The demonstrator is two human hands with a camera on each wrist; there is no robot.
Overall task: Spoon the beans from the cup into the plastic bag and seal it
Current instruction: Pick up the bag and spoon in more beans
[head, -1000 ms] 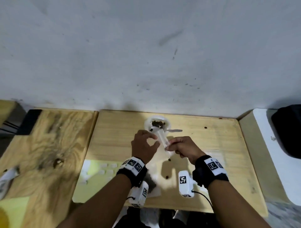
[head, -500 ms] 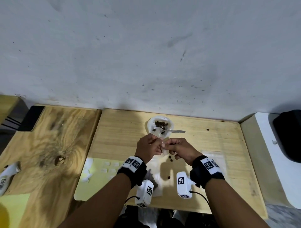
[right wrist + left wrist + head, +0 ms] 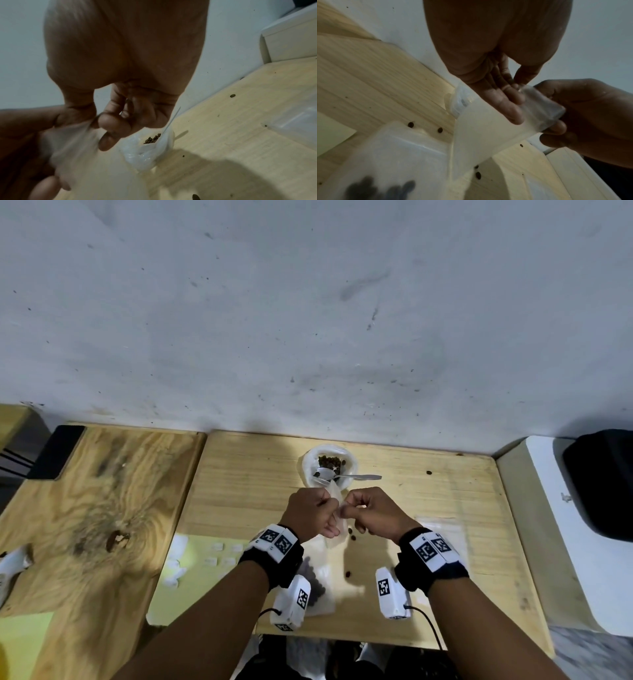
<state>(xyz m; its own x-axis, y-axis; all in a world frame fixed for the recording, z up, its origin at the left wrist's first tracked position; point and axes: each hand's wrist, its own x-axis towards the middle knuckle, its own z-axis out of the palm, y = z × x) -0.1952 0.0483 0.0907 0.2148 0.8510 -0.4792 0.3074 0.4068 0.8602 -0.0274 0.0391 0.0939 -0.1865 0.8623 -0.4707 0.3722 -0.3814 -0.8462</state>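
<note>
The pale wooden tabletop (image 3: 239, 491) carries everything, its far edge against a grey-white wall (image 3: 308, 302), with a darker-grained wooden surface (image 3: 102, 508) touching its left edge and a white block (image 3: 565, 525) beside its right edge. A yellow-green sheet (image 3: 191, 580) lies at the tabletop's near-left corner. Near my left wrist, by the near edge, lies a clear bag with dark beans in it (image 3: 317, 583), and another flat clear bag (image 3: 442, 525) lies toward the right edge. Near the middle of the far edge stands the cup (image 3: 310, 470), white and crumpled-looking, with brown beans (image 3: 330, 462) inside and a metal spoon (image 3: 356, 477) resting in it, handle pointing toward the right edge. Just in front of the cup, my left hand (image 3: 310, 515) and right hand (image 3: 371, 517) meet above the tabletop, both holding the plastic bag (image 3: 488, 135): in the left wrist view my left fingers (image 3: 508, 105) lie along its upper part with the thumb behind, and my right fingers (image 3: 113, 125) curl to pinch the other side of its top. The bag hangs down between my hands; I cannot tell whether it holds beans, since the film is blurred. About 4 loose beans (image 3: 350, 530) are scattered on the tabletop under my hands, and 1 more (image 3: 429, 472) lies toward the far-right corner.
</note>
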